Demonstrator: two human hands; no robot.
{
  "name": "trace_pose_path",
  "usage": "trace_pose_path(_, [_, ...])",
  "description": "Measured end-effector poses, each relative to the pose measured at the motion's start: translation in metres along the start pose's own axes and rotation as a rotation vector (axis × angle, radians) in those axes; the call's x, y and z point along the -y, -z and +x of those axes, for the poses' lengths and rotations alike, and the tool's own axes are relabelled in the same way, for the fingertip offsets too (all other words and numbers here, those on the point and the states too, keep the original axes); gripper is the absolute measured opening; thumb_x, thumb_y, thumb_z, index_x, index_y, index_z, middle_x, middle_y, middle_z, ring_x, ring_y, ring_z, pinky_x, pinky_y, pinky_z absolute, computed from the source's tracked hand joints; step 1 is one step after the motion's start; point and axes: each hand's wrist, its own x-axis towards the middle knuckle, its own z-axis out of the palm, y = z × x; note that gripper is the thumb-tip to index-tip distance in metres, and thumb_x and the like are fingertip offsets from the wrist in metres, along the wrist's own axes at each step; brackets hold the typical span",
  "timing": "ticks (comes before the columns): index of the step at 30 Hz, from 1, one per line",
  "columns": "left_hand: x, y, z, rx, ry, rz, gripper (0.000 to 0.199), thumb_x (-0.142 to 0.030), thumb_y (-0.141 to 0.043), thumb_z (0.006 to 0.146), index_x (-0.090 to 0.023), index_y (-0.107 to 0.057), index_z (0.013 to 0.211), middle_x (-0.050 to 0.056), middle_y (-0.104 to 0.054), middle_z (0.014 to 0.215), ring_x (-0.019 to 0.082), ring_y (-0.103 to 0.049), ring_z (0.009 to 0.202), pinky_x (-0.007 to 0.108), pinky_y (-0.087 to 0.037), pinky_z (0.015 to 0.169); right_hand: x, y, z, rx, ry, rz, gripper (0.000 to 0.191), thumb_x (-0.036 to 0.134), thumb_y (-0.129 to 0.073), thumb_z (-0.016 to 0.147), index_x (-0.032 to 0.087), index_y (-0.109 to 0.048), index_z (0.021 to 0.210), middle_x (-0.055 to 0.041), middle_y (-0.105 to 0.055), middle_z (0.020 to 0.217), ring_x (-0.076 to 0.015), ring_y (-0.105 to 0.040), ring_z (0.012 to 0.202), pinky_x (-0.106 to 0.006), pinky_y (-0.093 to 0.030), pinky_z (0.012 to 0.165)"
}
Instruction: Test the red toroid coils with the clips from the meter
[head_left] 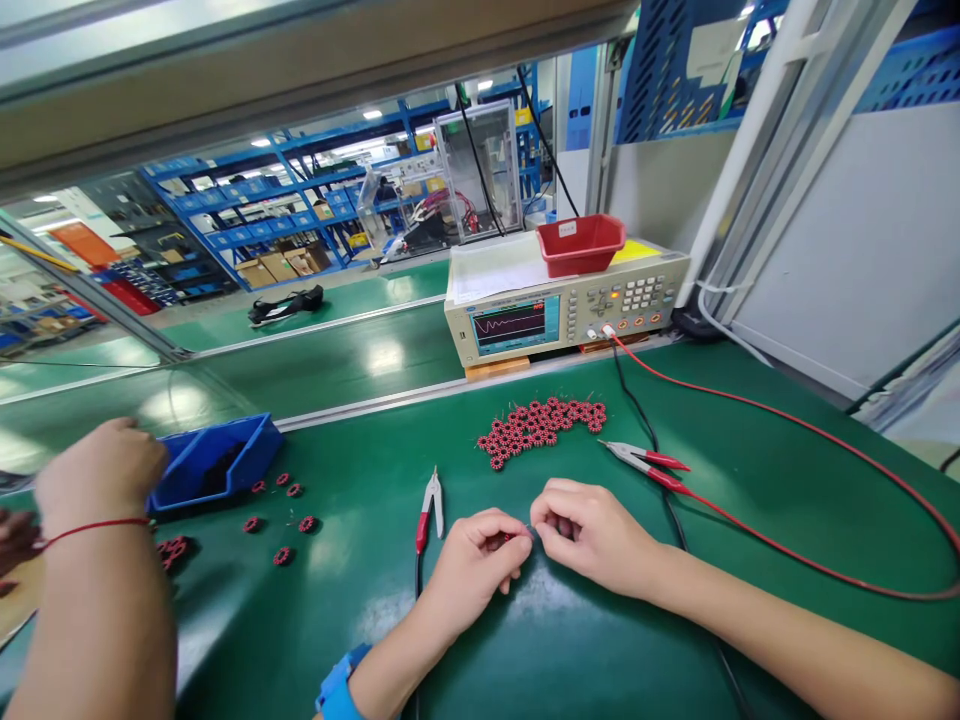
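Observation:
My left hand (487, 550), with a blue band at the wrist, is closed in a pinch; a bit of red between its fingers looks like a small red wire-wound ring coil, mostly hidden. Close beside it, my right hand (589, 525) is also pinched, fingertips almost meeting the left ones; what it holds is too small to make out. Beyond both hands lies a cluster of red ring coils (536, 428) with thin wire leads. One red-handled clip (430, 512) on a black cable rests left of my left hand. Another clip (645, 462), on a red cable, lies beyond my right hand.
A bench tester (570, 300) with a lit waveform screen stands at the back, carrying a red bin (581, 245). At left, a co-worker's arm (105, 560) reaches by a blue bin (217, 465), near several loose coils (283, 556). Cables cross the green mat (787, 480).

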Motion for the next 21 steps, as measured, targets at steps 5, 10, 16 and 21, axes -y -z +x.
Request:
trace_pose_path(5, [-0.0001,-0.0029,-0.0021,-0.087,-0.155,0.165,0.017,-0.027,-0.061,0.077,-0.015,-0.066,0.066,0.001,-0.056,0.066,0.009,-0.047,0.053,0.020,-0.035,0.050,0.0026,0.0004,-0.0002,0.010,0.007,-0.053,0.013,0.007,-0.049,0.073,0.018,-0.056,0.071,0.0019,-0.051,0.066,-0.0095,-0.047,0.058,-0.020,-0.035,0.054])
trace_pose_path(10, [-0.0034,-0.0046,-0.0045,-0.106,-0.224,0.218,0.017,-0.022,-0.060,0.077,-0.016,-0.064,0.063,0.002,-0.057,0.066,0.014,-0.050,0.064,0.022,-0.037,0.059,0.0032,-0.0008,0.0000,0.008,0.014,-0.078,0.013,0.007,-0.048,0.072,0.018,-0.055,0.071,0.0019,-0.051,0.066,-0.0097,-0.046,0.057,-0.020,-0.034,0.054])
trace_pose_path(16, [-0.0035,-0.0025,-0.0044,-0.107,-0.232,0.226,0.017,-0.020,-0.059,0.077,-0.016,-0.061,0.061,0.001,-0.054,0.064,0.013,-0.048,0.062,0.022,-0.036,0.058,0.0006,0.0001,0.0010,0.015,0.016,-0.092,0.014,0.006,-0.047,0.070,0.019,-0.053,0.069,0.0019,-0.051,0.067,-0.0099,-0.046,0.058,-0.021,-0.034,0.054])
trace_pose_path(21, [-0.0022,0.0000,-0.0042,-0.100,-0.215,0.197,0.018,-0.021,-0.059,0.078,-0.015,-0.061,0.061,0.001,-0.054,0.065,0.013,-0.048,0.063,0.021,-0.035,0.058,0.0009,0.0037,-0.0001,0.000,-0.005,-0.030,0.015,0.006,-0.047,0.069,0.019,-0.053,0.071,0.0021,-0.051,0.068,-0.0094,-0.047,0.058,-0.021,-0.036,0.055])
